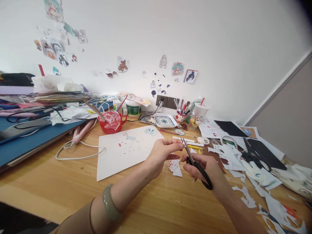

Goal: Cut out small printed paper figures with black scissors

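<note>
My right hand (207, 167) holds a pair of scissors (201, 171) by the black handles, the blades pointing up and away. Thumb and fingers of my left hand (162, 154) are pinched together right beside the blade tips; whatever is between them is too small to make out. Beneath both hands, a paper scrap (175, 167) with a red-and-pink drawing lies on the wooden table (151, 208). To the left is a large white sheet (109, 159) bearing several small coloured cut-outs.
Cut paper scraps (248, 198) are strewn on the right, near a second pair of black scissors (255, 154). A red mug (107, 126), a square patterned dish (165, 120), a pen cup (181, 117) and a drink cup (198, 112) stand along the wall. White pens (187, 142) lie beyond my hands.
</note>
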